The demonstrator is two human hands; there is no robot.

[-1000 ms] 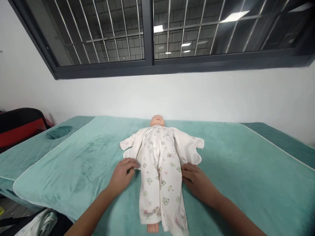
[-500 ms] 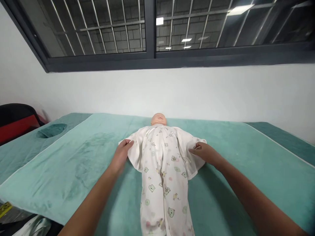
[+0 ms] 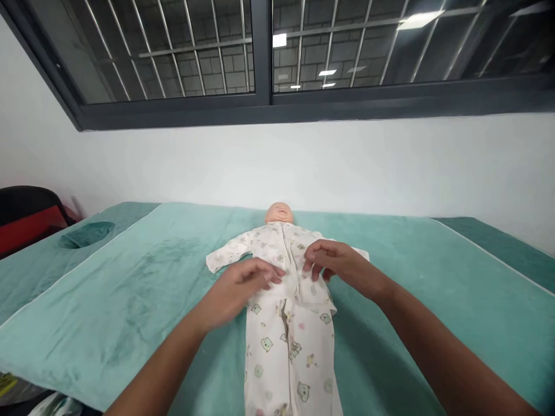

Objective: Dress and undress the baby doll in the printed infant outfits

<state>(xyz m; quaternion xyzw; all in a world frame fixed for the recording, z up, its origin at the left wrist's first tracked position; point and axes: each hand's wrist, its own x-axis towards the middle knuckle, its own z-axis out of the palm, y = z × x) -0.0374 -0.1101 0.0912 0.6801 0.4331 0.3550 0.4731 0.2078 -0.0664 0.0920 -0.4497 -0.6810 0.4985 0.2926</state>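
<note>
Lying on the bed (image 3: 143, 294), the white shirt (image 3: 269, 244) on the doll (image 3: 279, 214) seems light and soft, best pinched by its front edges, where the left hand (image 3: 240, 287) and right hand (image 3: 338, 264) bend loosely open, gripping nothing.

A baby doll (image 3: 280, 214) is laid on its back on a green cover (image 3: 433, 277), its bald head set at the far end. Its torso is covered by a white jacket (image 3: 271, 242) printed with small animals, the front panels drawn together at the middle. One sleeve is spread outward; the other is partly hidden. The legs are clothed in matching white trousers (image 3: 266, 364), overlapped by the jacket's hem and cut off below.
</note>
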